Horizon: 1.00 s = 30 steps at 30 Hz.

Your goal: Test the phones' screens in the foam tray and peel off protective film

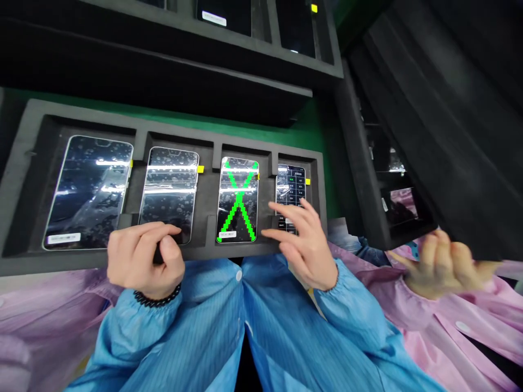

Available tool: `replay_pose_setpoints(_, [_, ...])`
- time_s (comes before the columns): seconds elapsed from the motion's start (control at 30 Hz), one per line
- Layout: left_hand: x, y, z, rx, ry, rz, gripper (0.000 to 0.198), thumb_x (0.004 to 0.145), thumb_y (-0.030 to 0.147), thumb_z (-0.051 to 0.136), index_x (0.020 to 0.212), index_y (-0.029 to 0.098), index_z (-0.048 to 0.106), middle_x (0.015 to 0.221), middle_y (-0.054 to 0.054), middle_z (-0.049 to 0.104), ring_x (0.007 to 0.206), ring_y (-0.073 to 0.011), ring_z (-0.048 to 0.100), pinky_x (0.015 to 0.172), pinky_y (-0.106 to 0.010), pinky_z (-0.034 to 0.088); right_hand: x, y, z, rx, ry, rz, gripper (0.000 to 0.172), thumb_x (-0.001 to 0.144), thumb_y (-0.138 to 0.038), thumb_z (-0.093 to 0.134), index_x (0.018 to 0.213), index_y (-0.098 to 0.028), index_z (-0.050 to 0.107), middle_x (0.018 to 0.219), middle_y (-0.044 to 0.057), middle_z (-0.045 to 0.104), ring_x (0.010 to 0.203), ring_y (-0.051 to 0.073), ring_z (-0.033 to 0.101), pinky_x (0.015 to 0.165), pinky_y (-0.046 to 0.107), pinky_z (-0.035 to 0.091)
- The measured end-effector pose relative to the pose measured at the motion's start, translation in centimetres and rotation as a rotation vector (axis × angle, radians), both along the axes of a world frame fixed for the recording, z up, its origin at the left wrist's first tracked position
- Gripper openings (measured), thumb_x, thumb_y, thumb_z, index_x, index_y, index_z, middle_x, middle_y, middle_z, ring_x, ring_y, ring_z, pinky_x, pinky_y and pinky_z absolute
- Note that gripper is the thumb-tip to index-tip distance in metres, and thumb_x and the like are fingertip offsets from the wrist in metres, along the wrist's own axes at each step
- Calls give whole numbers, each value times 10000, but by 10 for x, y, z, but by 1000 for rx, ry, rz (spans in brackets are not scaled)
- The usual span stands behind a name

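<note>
Four phones lie in separate compartments of a black foam tray (175, 130). My left hand (146, 260), with a black beaded bracelet at the wrist, is curled with its index finger extended over the lower part of the second phone (169, 188), whose screen is dark. The third phone (239, 198) shows a green pixelated X. My right hand (304, 245) has its fingers spread, reaching over the lower part of the fourth phone (292, 182), which shows a grid menu. Its fingertips are near the third phone's right edge. The leftmost phone (87, 190) is dark, with a white label.
Behind, a raised foam tray (261, 46) holds more phones. Another foam tray (368, 179) stands at the right beside a dark curtain (445, 109). A person in a pink sleeve (457, 326) has a blurred hand (443, 264) at the right. More pink clothing (53, 321) shows at the left.
</note>
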<state>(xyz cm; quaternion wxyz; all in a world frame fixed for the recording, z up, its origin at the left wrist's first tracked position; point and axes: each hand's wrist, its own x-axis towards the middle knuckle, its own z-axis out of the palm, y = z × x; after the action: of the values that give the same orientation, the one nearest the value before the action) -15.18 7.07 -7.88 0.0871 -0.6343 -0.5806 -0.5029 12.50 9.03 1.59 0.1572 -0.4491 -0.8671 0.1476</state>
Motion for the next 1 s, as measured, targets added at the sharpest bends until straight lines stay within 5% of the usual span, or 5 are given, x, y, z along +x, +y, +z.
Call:
replay_pose_setpoints(0.17, [7,19,46,-228,-24,-109,191,928,221,524,957,161,703,885,-94,719,849,-223,646,841,-393,462,36,23,11,156,138,-298,446,1063,-357,310,1203,-278,726,1466,27,565,1325,273,530,1190,532,345])
replay_pose_setpoints(0.33, [33,62,84,-397,168,-269,385,991,295,419,1232,104,651,1237,-186,625,1201,-321,554,1023,-470,444,65,44,-18,208,93,-382,400,1050,-327,361,1165,-263,739,1423,56,594,1281,276,553,1106,509,445])
replay_pose_setpoints(0.53, [57,77,62,-380,217,-406,432,988,291,408,1394,203,526,1519,-177,430,1499,-364,310,1242,-626,219,69,50,-49,275,-38,-329,401,1049,-308,371,1294,-204,671,1524,136,480,1368,287,480,1161,533,388])
replay_pose_setpoints(0.83, [62,78,44,-552,436,-457,463,1021,411,394,1443,274,525,1674,-147,233,1561,-407,161,1204,-754,99,66,50,-47,187,-73,-315,408,1042,-322,412,1395,-210,583,1585,152,413,1413,299,438,1200,587,311])
replay_pose_setpoints(1.0, [52,70,54,-489,344,-380,487,1021,426,370,1480,314,491,1685,-105,224,1556,-414,178,1213,-760,62,72,38,-41,219,56,-320,436,1036,-319,395,1429,-196,536,1543,162,463,1406,311,461,1186,594,332])
